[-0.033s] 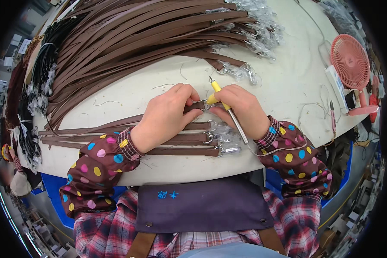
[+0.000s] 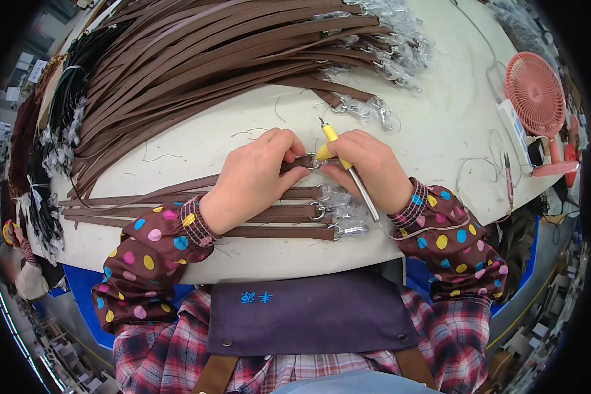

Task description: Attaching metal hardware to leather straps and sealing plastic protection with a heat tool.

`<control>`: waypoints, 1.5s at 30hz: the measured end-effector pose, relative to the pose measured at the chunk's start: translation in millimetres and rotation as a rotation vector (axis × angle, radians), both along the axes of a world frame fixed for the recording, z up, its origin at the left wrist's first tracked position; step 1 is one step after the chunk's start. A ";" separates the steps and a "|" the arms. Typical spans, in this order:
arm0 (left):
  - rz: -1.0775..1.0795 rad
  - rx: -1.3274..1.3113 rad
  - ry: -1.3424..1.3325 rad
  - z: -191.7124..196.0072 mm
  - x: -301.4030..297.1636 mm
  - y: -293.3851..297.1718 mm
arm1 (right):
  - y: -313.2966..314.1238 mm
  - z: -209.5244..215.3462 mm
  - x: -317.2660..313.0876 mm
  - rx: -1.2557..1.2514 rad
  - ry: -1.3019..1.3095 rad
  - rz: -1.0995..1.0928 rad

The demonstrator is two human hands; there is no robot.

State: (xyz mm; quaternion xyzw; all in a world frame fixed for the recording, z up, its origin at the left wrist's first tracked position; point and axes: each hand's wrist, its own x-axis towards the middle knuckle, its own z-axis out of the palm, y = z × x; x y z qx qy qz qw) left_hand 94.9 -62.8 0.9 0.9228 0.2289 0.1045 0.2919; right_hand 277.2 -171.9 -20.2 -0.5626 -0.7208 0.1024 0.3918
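My left hand (image 2: 256, 174) is closed, its thumb and fingers pinching a brown strap (image 2: 300, 163) near its end with a metal ring. The rest of that strap runs off to the left under my wrist. My right hand (image 2: 368, 164) is closed around a pen-shaped corded tool (image 2: 361, 188) with a yellow grip and a metal handle; its thin tip points up and away from me. The right fingertips also meet the ring end of the strap, and partly hide the clasp there. Just below my hands, several more brown straps (image 2: 285, 232) lie side by side, their metal clasps (image 2: 351, 228) wrapped in clear plastic.
A large pile of brown straps (image 2: 230, 43) covers the far side of the pale table (image 2: 433, 144). Black straps (image 2: 79, 79) hang at the left edge. To the right stand a pink fan (image 2: 535, 92) and a white power strip (image 2: 515, 134), with tweezers (image 2: 508, 177) nearby. Loose threads lie about.
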 end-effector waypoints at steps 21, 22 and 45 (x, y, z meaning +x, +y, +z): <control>0.105 -0.486 -0.053 1.3 -6.8 14.4 | 13.6 18.0 -12.6 -0.294 0.647 0.009; 0.120 -0.540 -0.057 0.7 -7.3 14.9 | 13.6 17.0 -12.4 -0.294 0.647 0.011; 0.118 -0.665 0.014 2.7 -7.3 17.6 | 10.7 1.6 -16.0 -0.255 0.597 -0.006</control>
